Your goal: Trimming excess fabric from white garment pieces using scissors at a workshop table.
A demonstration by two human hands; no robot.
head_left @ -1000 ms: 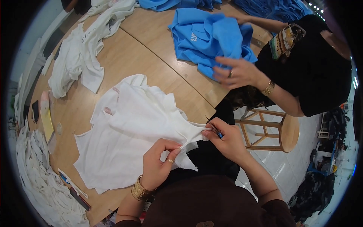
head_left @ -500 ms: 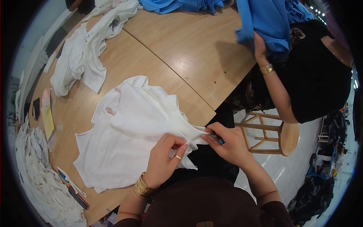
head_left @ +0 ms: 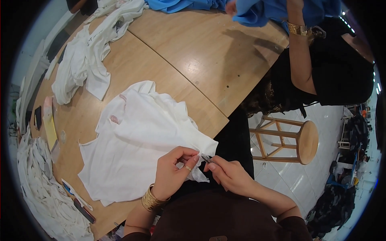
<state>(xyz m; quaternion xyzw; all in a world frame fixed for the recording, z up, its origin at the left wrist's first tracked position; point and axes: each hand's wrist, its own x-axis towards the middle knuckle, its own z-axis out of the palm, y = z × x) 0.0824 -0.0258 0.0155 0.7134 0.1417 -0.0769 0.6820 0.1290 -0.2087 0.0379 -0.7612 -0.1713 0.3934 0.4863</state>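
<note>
A white shirt (head_left: 136, 140) with small reddish marks lies spread over the near edge of the table. My left hand (head_left: 175, 170), with a ring and gold bangles, pinches the shirt's edge between thumb and fingers. Close against that pinch, my right hand (head_left: 231, 174) grips thread snips (head_left: 206, 158), whose metal tips touch the fabric. Most of the snips is hidden inside my fingers.
White garments (head_left: 80, 64) lie at the far left, with another white pile (head_left: 48, 193) nearer. A co-worker (head_left: 337, 64) handles blue fabric (head_left: 281, 12) at the right. A wooden stool (head_left: 309, 142) stands on the tiled floor below.
My right hand has let go of the shirt's stretched edge and moved left and down, bringing the snips to my left fingertips. The co-worker's hand and blue fabric have moved up and away.
</note>
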